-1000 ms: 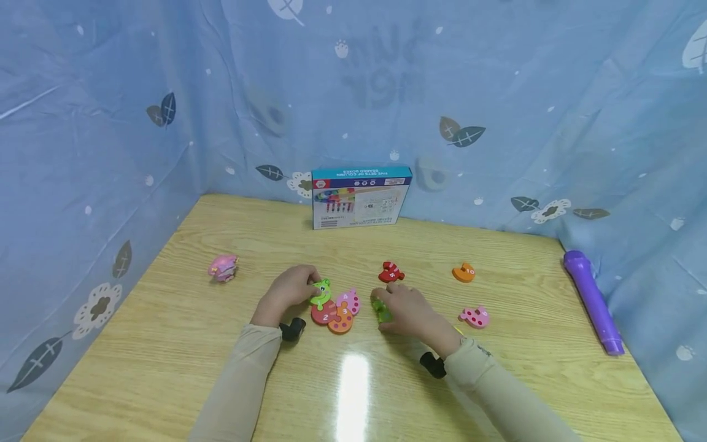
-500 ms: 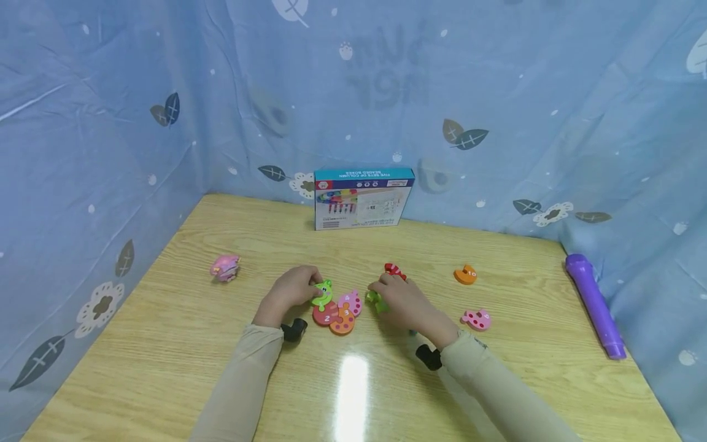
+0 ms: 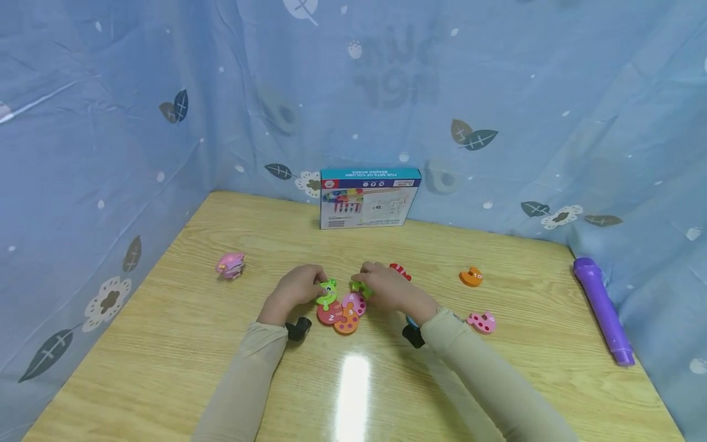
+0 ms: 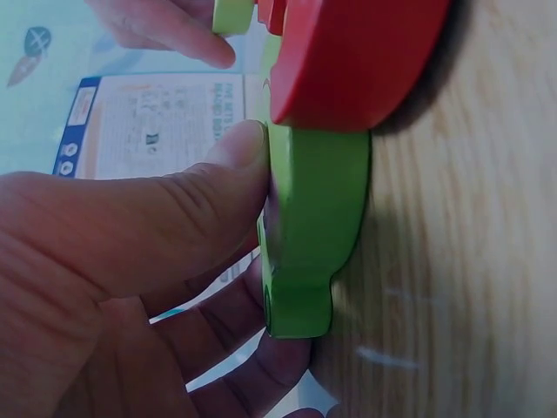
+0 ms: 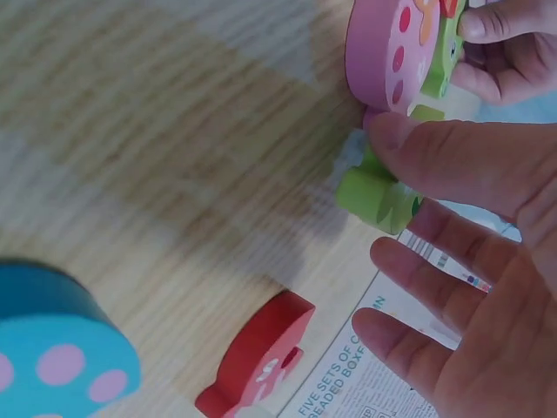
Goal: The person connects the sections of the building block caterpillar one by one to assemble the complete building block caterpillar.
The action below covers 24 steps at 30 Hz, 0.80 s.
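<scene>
Smiling green puzzle piece [image 3: 329, 297] pinched in left hand [image 3: 293, 287], brownish-red piece 2 [image 3: 328, 314] at its six o'clock, orange piece 3 [image 3: 346, 326] at five, pink piece 4 [image 3: 356, 302] at four, another green piece [image 3: 361, 288] at three, pinched in right hand [image 3: 393, 288], other fingers [image 5: 439, 286] spread, printed box [image 3: 367, 199] at one

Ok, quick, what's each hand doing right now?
Left hand: holding the green smiley piece.
Right hand: pinching another green piece.
</scene>
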Motion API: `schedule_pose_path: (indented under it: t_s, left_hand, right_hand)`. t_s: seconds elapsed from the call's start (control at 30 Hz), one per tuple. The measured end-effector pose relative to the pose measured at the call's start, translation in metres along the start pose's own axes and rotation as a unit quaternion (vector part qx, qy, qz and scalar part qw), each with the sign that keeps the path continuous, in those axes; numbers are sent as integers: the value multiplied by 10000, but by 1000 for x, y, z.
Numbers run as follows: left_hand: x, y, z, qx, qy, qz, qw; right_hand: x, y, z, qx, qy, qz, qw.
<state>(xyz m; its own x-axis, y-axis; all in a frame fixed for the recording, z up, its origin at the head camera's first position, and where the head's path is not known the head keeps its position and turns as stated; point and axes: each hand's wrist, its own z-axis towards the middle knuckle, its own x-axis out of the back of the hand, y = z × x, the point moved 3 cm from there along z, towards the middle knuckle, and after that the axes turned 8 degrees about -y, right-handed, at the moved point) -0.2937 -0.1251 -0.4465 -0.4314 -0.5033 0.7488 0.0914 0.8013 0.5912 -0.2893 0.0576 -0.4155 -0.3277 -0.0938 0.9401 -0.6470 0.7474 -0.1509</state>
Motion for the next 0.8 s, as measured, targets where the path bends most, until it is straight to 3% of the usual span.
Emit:
schedule_pose_path:
  t_s: [0.47, 0.8]
  left_hand:
    - [1, 1, 2, -60, 6, 84, 9999]
    - [1, 1, 1, 15, -52, 62, 10000]
  right_hand:
    - [7, -5, 3, 343, -103, -254, 9990]
    - [1, -3, 8, 209, -407, -485, 9978]
